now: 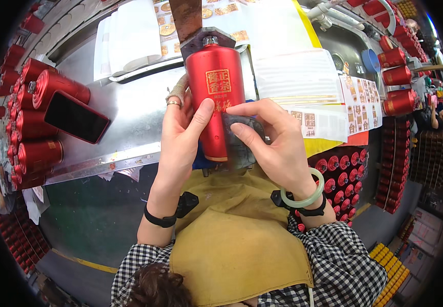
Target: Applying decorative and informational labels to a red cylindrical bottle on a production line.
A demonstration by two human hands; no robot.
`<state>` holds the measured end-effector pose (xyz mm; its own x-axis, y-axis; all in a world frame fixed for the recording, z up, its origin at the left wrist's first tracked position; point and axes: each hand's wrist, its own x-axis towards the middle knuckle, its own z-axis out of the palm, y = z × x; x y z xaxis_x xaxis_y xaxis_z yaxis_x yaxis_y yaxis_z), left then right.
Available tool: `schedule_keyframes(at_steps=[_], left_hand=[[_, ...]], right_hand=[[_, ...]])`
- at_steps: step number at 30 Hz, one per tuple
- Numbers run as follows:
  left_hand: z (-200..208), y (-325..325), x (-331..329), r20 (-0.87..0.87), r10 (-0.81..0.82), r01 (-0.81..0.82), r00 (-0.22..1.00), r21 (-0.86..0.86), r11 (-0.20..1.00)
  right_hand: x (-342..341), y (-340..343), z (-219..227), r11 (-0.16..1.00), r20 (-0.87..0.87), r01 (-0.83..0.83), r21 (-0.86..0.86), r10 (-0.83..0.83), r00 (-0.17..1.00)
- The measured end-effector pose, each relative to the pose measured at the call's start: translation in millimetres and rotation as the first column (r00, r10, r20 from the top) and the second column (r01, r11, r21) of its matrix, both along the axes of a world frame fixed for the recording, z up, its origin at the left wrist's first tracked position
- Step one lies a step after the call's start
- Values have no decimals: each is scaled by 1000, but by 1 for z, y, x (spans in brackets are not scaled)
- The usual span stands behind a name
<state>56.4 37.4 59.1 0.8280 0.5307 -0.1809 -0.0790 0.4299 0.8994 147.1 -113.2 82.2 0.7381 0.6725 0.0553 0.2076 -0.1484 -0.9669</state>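
Note:
A glossy red bottle (215, 77) with gold lettering lies in front of me, its neck pointing away and its base toward my lap. My left hand (183, 120) is closed around its left side, thumb across the front; a finger wears a ring and a light wrapping. At the lower right of the bottle, by the gold print, my right hand (272, 128) has its index finger and thumb drawn into a pinch. Whatever sits between those fingertips is too small to make out. Dark grey material (243, 146) shows beneath this hand and beside the bottle.
Sheets of gold-and-red decals (303, 77) cover the metal table right of the bottle. A phone (77, 116) lies at the left, next to stacked red bottles (37, 125). More red bottles (341, 179) stand in rows at the lower right. A blue cup (370, 60) is farther right.

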Motion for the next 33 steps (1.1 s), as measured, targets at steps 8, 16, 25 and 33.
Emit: schedule_keyframes(at_steps=[8,16,25,33], left_hand=[[-1,-1,0,15,7,-7,1000,-6,1000],[-1,-1,-1,1,13,-13,1000,-2,1000],[-2,-1,0,7,20,-20,1000,-14,1000],[-4,0,-2,-2,-3,3,1000,51,999]], right_hand=[[-1,2,-1,1000,75,8,14,-9,997],[-2,2,7,997,122,21,-69,-12,992],[-4,4,6,997,159,30,-64,-20,987],[0,1,5,995,182,14,-95,3,983]])
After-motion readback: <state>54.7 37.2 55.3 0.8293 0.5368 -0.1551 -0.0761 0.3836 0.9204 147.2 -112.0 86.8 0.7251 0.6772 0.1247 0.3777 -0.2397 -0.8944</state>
